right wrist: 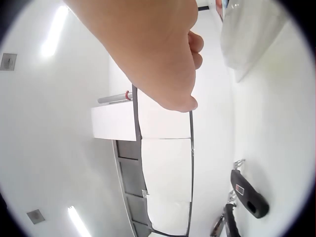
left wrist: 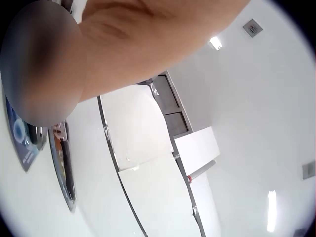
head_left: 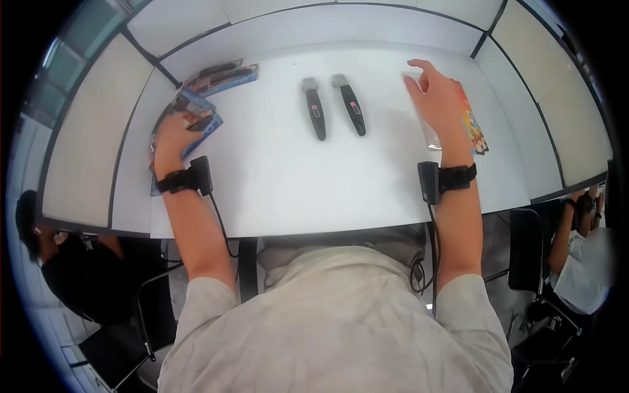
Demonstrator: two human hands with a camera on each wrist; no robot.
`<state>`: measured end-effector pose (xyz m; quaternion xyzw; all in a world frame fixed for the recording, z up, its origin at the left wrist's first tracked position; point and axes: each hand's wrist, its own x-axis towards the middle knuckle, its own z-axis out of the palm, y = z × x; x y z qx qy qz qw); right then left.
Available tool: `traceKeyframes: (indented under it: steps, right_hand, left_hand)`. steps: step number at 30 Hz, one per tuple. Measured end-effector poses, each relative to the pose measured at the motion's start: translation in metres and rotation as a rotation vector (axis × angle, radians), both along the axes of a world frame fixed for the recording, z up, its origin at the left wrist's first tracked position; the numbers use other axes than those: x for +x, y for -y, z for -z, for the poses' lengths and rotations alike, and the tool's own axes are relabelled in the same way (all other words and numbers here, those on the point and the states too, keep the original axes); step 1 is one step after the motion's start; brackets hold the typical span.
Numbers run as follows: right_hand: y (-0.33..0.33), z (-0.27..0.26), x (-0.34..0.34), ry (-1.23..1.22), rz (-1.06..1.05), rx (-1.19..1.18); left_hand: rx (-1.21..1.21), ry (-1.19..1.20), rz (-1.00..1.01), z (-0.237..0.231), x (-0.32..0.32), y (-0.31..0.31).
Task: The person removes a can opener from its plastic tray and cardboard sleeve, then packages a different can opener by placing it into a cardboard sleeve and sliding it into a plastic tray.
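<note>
Two black-handled tools with short metal heads lie side by side on the white table, heads toward the back. At the left, my left hand is over a blue picture-card package, its thumb toward the card's right part; the other fingertips are hard to make out and I cannot tell whether they grip the card. My right hand hovers near a clear plastic bag and a red-and-yellow package at the right. Its thumb and forefinger curve apart, nothing between them.
Behind the left hand lie more carded packages with dark-handled items. White panels with dark edging wall the table at the back and sides. A cable hangs from each wrist camera. Other people sit beyond both sides.
</note>
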<state>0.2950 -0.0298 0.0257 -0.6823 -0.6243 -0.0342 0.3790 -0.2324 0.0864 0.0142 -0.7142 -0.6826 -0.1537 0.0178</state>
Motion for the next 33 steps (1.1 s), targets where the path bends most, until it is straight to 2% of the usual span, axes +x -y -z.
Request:
traceKeyframes:
  steps: [2, 3, 6, 9, 12, 13, 16, 17, 19, 21, 25, 27, 29, 30, 31, 32, 33]
  right_hand:
    - [-0.002, 0.006, 0.002, -0.03, -0.039, 0.011]
    - [-0.004, 0.007, 0.001, -0.051, -0.063, 0.017]
    - [-0.004, 0.007, -0.009, -0.12, -0.104, 0.03]
    - [-0.004, 0.006, -0.016, -0.165, -0.172, 0.072]
    - [-0.004, 0.01, -0.026, -0.206, -0.267, 0.072]
    - [-0.004, 0.012, -0.031, -0.193, -0.283, 0.064]
    - [0.0, 0.011, -0.045, -0.215, -0.342, 0.0]
    - [0.001, 0.011, -0.049, -0.239, -0.374, -0.015]
    - [0.003, 0.009, -0.056, -0.248, -0.398, -0.063]
    - [0.006, 0.006, -0.065, -0.389, -0.51, -0.084]
    - [0.009, 0.012, -0.08, -0.509, -0.706, -0.086]
    - [0.017, 0.002, -0.087, -0.505, -0.746, -0.204]
    - [0.015, 0.005, -0.092, -0.494, -0.75, -0.263]
    - [0.013, 0.009, -0.091, -0.635, -0.721, -0.261]
    - [0.011, 0.011, -0.092, -0.775, -0.689, -0.258]
    - [0.01, 0.014, -0.091, -0.914, -0.653, -0.252]
    - [0.006, 0.014, -0.084, -0.955, -0.71, -0.161]
  left_hand:
    - [-0.239, 0.134, -0.039, 0.005, -0.013, -0.007]
    - [-0.269, 0.157, -0.052, 0.0, -0.009, -0.004]
    - [-0.104, 0.095, -0.044, -0.001, -0.003, 0.001]
    - [0.12, 0.165, 0.175, -0.004, 0.001, -0.008]
    - [0.219, 0.605, 0.298, -0.038, 0.057, 0.016]
    - [0.187, 0.643, 0.253, -0.052, 0.073, 0.028]
    - [0.24, 1.325, 0.322, -0.055, 0.1, 0.038]
    - [0.274, 1.448, 0.345, -0.051, 0.108, 0.037]
    - [0.155, 1.689, 0.296, -0.032, 0.116, 0.026]
    - [0.06, 1.903, 0.244, -0.026, 0.135, 0.027]
    - [-0.163, 2.075, 0.431, -0.023, 0.175, 0.056]
    - [-0.216, 2.092, 0.601, -0.013, 0.189, 0.06]
    - [-0.368, 2.097, 0.65, -0.007, 0.2, 0.066]
    - [-0.441, 2.093, 0.674, -0.006, 0.204, 0.07]
    - [-0.47, 2.047, 0.779, -0.003, 0.203, 0.073]
    - [-0.447, 2.031, 0.742, -0.004, 0.202, 0.074]
    - [-0.422, 2.015, 0.707, -0.005, 0.2, 0.074]
